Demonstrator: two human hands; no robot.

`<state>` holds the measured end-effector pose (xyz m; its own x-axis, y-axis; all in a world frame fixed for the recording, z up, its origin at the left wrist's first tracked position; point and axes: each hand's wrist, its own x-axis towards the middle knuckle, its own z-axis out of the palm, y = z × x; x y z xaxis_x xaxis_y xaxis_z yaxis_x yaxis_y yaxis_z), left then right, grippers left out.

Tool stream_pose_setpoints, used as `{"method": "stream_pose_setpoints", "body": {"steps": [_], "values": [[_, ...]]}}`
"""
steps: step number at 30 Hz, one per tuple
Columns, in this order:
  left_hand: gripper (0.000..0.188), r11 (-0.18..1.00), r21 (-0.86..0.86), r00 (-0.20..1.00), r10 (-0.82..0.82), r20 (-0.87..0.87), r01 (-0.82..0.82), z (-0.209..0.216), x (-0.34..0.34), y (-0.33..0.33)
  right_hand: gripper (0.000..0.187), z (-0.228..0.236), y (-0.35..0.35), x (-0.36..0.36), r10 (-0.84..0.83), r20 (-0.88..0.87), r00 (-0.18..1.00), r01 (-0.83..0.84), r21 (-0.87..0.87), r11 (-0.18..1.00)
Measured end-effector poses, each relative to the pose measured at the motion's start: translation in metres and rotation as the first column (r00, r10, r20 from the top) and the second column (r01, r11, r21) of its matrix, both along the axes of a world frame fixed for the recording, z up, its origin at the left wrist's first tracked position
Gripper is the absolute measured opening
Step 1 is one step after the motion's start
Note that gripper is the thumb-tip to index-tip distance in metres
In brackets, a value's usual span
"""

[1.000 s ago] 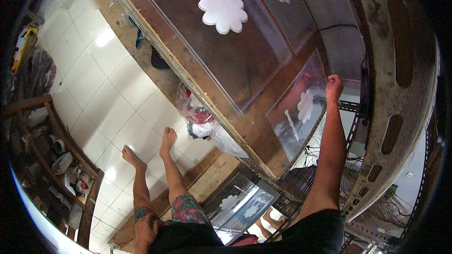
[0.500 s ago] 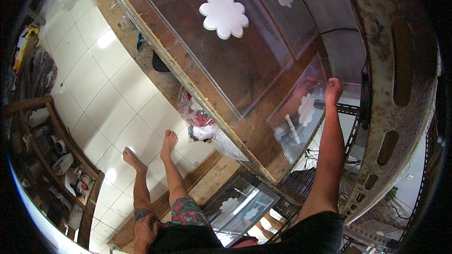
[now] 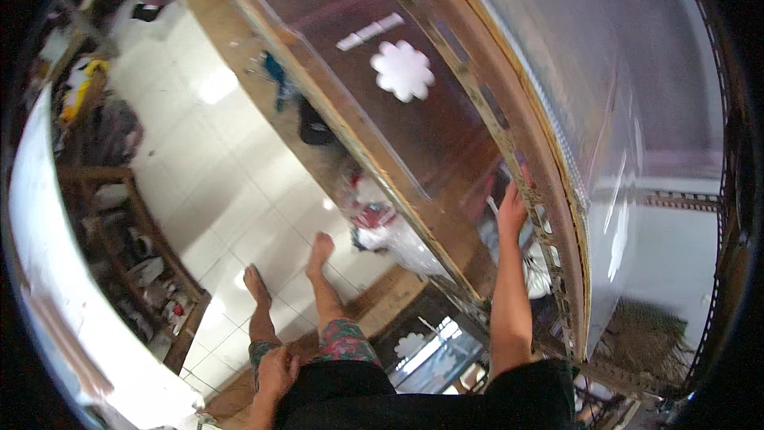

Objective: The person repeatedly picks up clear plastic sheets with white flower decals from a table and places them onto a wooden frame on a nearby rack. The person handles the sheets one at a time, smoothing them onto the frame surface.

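My right hand (image 3: 513,205) reaches beneath a raised shelf edge, its fingers closed at the border of a clear plastic sheet (image 3: 492,231) that is partly hidden by the hand and the shelf. A white stick shape shows through that sheet. On the brown tabletop, beyond the hand, lie a white flower-shaped piece (image 3: 403,72) and a thin white stick-like piece (image 3: 369,32). My left hand (image 3: 277,373) rests by my thigh, loosely curled, with nothing visible in it. Motion blurs the picture.
A slotted metal and wooden shelf edge (image 3: 509,115) crosses above the table, with clear sheeting over it. Plastic bags (image 3: 390,231) sit beside the table. A glossy panel with white flowers (image 3: 442,358) is lower down. A wooden rack (image 3: 143,247) stands at left.
The view has swung, and the upper shelf now covers much of the right side. My right hand appears lower and further left, with the clear sheet more hidden. My left hand stays by my thigh.
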<state>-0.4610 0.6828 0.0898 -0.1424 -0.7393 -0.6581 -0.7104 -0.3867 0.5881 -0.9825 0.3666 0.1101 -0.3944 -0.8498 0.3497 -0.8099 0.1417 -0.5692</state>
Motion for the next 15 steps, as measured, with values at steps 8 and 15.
{"method": "stream_pose_setpoints", "body": {"steps": [8,15], "values": [[0.039,0.911,-0.411,0.95,-0.112,-0.293,-0.019,0.104,0.054,-0.033,0.015,0.0,0.14,0.259,0.201,0.65,0.733,-0.287,0.028,0.957],[0.036,0.696,-0.638,0.94,0.177,-0.292,-0.329,0.183,0.178,0.034,0.017,-0.066,0.238,0.428,0.222,0.892,0.394,-0.826,0.239,0.51]]}}
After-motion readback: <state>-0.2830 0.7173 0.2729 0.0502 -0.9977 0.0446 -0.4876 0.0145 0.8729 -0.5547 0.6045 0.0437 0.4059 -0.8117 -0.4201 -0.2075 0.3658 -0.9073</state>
